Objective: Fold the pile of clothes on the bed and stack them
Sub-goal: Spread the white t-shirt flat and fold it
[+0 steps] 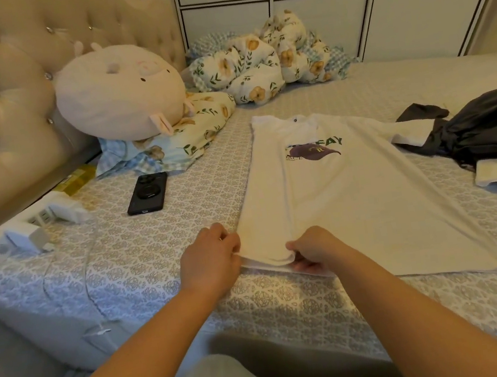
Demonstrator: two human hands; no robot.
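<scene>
On patterned bed (162, 264), soft white T-shirt (355, 205)

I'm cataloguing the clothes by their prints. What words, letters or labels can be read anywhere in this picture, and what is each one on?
"FAY": green print on the white T-shirt, the end of a longer word partly hidden by the purple cap graphic.
"R": on that cap graphic.
Small line under the cap: too blurred to read.
Black phone and yellow box: no legible text.

- Bare bedsheet (162, 264) left of white T-shirt (338, 201): open passage.
- Phone (147, 193), chargers (53, 215): obstacles far left.
- Dark garment pile (487, 126): blocks right side.
- Plush toy (118, 91), quilt (257, 59): crowd headboard end.
</scene>
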